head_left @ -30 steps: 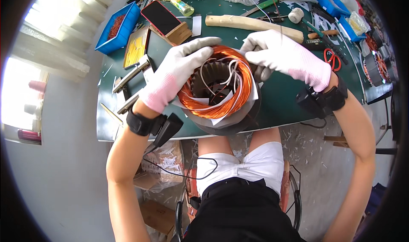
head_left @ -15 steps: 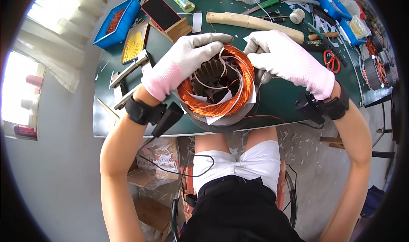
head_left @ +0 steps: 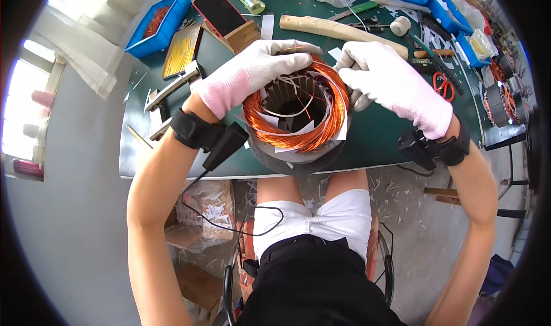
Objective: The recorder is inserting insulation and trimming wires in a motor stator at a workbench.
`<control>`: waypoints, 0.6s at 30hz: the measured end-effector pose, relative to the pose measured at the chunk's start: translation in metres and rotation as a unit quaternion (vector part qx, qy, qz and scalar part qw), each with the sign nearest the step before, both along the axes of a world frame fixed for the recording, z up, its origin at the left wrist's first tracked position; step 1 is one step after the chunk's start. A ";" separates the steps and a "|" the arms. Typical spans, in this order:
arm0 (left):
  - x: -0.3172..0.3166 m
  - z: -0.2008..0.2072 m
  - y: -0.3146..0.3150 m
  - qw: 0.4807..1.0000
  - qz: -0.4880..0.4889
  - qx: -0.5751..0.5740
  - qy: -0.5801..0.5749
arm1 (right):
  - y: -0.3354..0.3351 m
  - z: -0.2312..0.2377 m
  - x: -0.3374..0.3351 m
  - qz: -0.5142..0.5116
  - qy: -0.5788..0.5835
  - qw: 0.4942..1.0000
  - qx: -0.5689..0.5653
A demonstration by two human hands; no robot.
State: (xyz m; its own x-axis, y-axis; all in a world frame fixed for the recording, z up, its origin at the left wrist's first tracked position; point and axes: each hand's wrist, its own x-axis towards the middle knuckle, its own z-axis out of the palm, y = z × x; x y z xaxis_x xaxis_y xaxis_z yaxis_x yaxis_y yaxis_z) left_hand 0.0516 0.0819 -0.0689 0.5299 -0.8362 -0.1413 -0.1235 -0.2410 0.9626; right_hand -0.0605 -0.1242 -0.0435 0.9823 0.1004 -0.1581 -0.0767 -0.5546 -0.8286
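A motor stator with a thick ring of copper winding (head_left: 295, 141) stands on a grey round base (head_left: 293, 164) near the table's front edge. White insulating paper pieces (head_left: 340, 132) stick out around the winding, and a white sleeve loop (head_left: 310, 105) crosses the slotted bore. My left hand (head_left: 270, 62), in a white glove with a pink cuff, grips the winding's far left part, thumb toward the bore. At its right side, my right hand (head_left: 376, 73), gloved alike, is closed with fingers curled together; what they pinch is hidden.
Blue bins (head_left: 158, 25) stand at the far left and far right. A phone (head_left: 219, 12), a wooden stick (head_left: 338, 30), a mallet (head_left: 402, 25) and red-handled scissors (head_left: 443, 87) lie behind the stator. A metal clamp-like fixture (head_left: 172, 91) sits left. More wound stators (head_left: 502, 105) stand right.
The loose copper wire that trailed along the table at the stator's lower right no longer shows. The white sleeve loop has shifted in the bore. Both hands remain at the winding.
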 end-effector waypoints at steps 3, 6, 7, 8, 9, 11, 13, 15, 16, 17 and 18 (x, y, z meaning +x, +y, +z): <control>-0.009 -0.001 0.001 0.998 0.059 -0.015 -0.030 | -0.004 -0.012 0.004 -0.018 -0.036 0.998 0.038; -0.013 -0.004 0.006 0.987 0.154 0.003 -0.053 | -0.008 -0.008 -0.001 -0.019 -0.076 0.997 0.028; -0.013 0.009 0.008 0.971 0.146 0.084 -0.169 | -0.008 -0.004 -0.004 -0.017 -0.091 0.996 -0.004; -0.012 0.015 0.011 0.936 0.134 0.163 -0.281 | -0.007 0.000 -0.006 -0.016 -0.091 0.996 -0.006; -0.002 0.014 0.010 0.953 0.112 0.150 -0.240 | -0.006 0.005 -0.008 -0.017 -0.041 0.999 0.001; 0.005 0.006 0.006 0.978 0.030 0.051 -0.198 | -0.003 0.004 -0.007 -0.018 -0.003 0.999 0.030; 0.005 -0.002 0.000 0.993 0.002 -0.011 -0.113 | -0.001 0.003 -0.004 -0.012 -0.021 1.000 0.002; 0.006 -0.005 -0.001 0.996 -0.023 -0.045 -0.079 | 0.002 0.006 0.001 -0.014 -0.037 0.999 -0.018; 0.005 -0.002 -0.002 0.999 0.005 -0.050 -0.015 | 0.002 0.008 0.003 -0.017 -0.033 0.999 -0.009; 0.002 -0.004 -0.001 0.998 0.016 -0.049 -0.028 | 0.003 0.005 0.004 -0.028 -0.029 0.999 0.003; -0.003 -0.006 0.001 0.998 0.028 -0.048 -0.042 | 0.004 0.000 0.004 -0.026 -0.027 0.999 0.004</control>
